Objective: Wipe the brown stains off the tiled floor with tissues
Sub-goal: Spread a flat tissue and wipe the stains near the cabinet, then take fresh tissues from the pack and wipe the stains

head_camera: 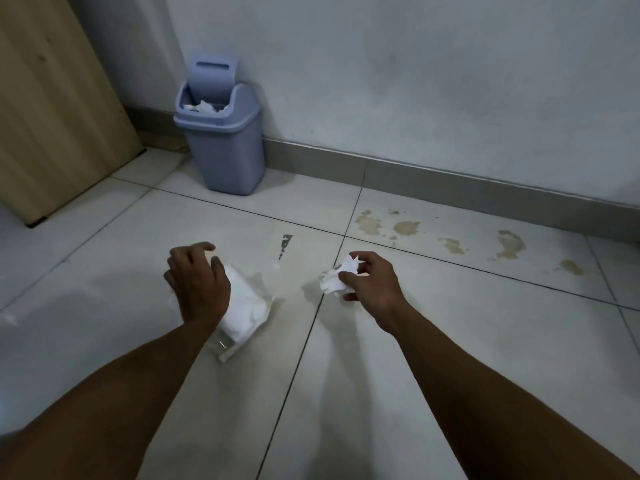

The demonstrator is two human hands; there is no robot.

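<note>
Bin [225,133] beyond my hands holds crumpled tissues. Nearer than it, my left hand [197,282] rests loosely on a tissue pack [247,306]; my right hand [369,282] pinches a tissue [334,280].

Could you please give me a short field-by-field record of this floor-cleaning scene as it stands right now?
left hand: rests on the tissue pack, fingers loosely curled
right hand: pinches a crumpled tissue just above the floor
brown stains: several patches on the tiled floor near the wall, beyond the right hand, not yet wiped
bin: blue-grey, swing lid tipped open, white tissues visible inside, standing by the wall
wooden panel: far left
</note>
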